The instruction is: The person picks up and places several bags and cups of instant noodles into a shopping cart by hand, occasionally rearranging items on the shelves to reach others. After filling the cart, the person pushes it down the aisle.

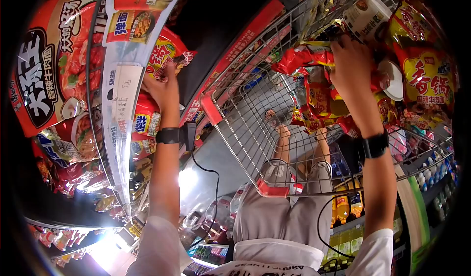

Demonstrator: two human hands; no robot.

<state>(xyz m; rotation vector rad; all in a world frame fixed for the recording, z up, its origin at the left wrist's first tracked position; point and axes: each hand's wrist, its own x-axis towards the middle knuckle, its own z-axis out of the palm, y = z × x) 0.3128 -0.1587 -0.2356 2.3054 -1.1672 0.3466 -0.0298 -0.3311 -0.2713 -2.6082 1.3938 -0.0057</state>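
Observation:
On the left, my left hand (164, 90) reaches behind a clear shelf strip and closes round a red and yellow instant noodle packet (164, 53); some of its fingers are hidden. My right hand (351, 62) is inside the wire shopping cart (235, 134), its fingers curled down on a red instant noodle packet (311, 55); the fingertips are partly hidden. More red and yellow noodle packets (424, 80) lie around it in the cart. A white paper noodle cup (368, 16) lies tilted beyond this hand, and a white round lid (391, 81) shows beside its wrist.
A shelf edge with price labels (130, 26) curves along the left, before large red noodle packs (59, 55). A red shelf strip (245, 45) runs beside the cart. Bottles (343, 207) stand on shelves at the lower right. A cable (216, 202) hangs from my left wristband.

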